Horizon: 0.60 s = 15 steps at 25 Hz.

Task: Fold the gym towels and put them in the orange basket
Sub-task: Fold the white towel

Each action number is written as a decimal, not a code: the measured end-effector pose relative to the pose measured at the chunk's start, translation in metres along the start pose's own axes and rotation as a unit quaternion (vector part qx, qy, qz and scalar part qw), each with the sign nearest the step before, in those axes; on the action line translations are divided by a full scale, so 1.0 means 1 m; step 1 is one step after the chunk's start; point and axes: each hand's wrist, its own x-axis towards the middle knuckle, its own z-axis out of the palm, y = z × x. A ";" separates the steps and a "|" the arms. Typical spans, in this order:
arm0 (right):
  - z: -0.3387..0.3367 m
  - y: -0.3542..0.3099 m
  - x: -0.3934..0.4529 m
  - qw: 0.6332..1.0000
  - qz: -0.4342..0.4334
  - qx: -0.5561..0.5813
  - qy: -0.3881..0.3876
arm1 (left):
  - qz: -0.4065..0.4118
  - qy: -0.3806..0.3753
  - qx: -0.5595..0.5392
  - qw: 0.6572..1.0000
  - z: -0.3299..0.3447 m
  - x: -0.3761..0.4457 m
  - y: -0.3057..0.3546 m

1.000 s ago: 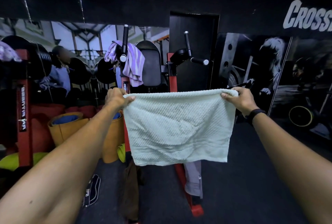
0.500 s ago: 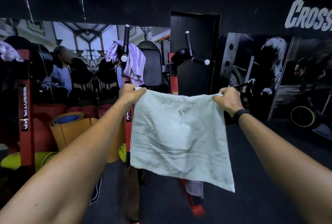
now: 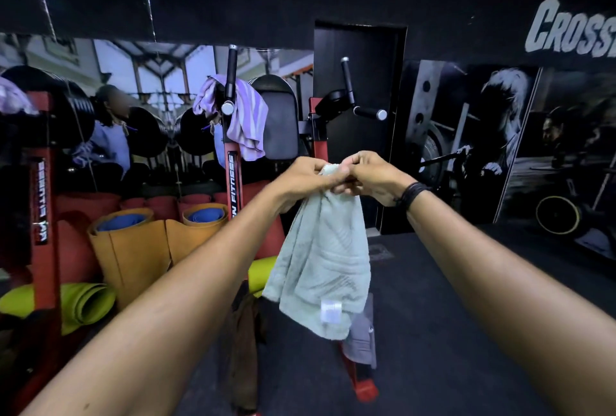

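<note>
Far left of the frame: I see a red rack upright, its lettering mirrored and its base lost in shadow. Yellow-green rolled mats lie at its foot, partly cut by the upright. To the right, orange rolled mats stand on end with blue cores. I cannot identify an orange basket; these orange cylinders read as mats only.

Upper left centre: a purple striped towel hangs over a handle of the red dip station. My forearms block the station's lower frame.

Centre: the left hand and right hand meet, knuckles touching. Both pinch the top edge of the pale green towel, fingers curled round the bunched cloth. The towel hangs doubled in mid-frame, off the floor, a white label near its lower hem. It hides most of a grey cloth draped on the station's base. A brown cloth hangs lower left of it, its detail hard to make out.

Right: a black wristband sits on the right wrist. The wall lettering at the upper right edge is cut off.
</note>
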 end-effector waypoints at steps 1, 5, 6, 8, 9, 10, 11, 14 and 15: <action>0.000 -0.001 -0.002 1.000 0.007 0.016 -0.013 | 0.005 -0.019 0.019 1.000 0.000 -0.002 -0.001; -0.013 0.007 0.002 0.988 -0.082 -0.096 0.085 | 0.066 0.066 0.122 0.988 -0.005 0.000 -0.012; -0.023 0.011 0.004 0.976 -0.124 -0.145 0.101 | 0.065 0.081 0.090 0.991 -0.009 0.000 -0.014; -0.035 0.019 0.000 0.974 -0.147 -0.173 0.010 | 0.062 0.075 0.029 0.995 -0.018 -0.001 -0.013; -0.038 0.026 -0.001 0.974 -0.132 -0.180 -0.035 | 0.066 0.062 0.012 0.996 -0.020 -0.002 -0.011; -0.039 0.031 -0.003 0.974 -0.116 -0.188 -0.058 | 0.072 0.055 0.007 0.996 -0.021 -0.004 -0.009; -0.040 0.036 -0.003 0.972 -0.108 -0.195 -0.070 | 0.076 0.055 0.003 0.996 -0.021 -0.005 -0.007; -0.048 0.045 -0.003 0.946 -0.094 -0.299 -0.083 | 0.084 0.051 -0.034 0.995 -0.025 -0.011 -0.005; -0.051 0.048 -0.003 0.936 -0.088 -0.329 -0.084 | 0.082 0.044 -0.049 0.994 -0.027 -0.014 -0.005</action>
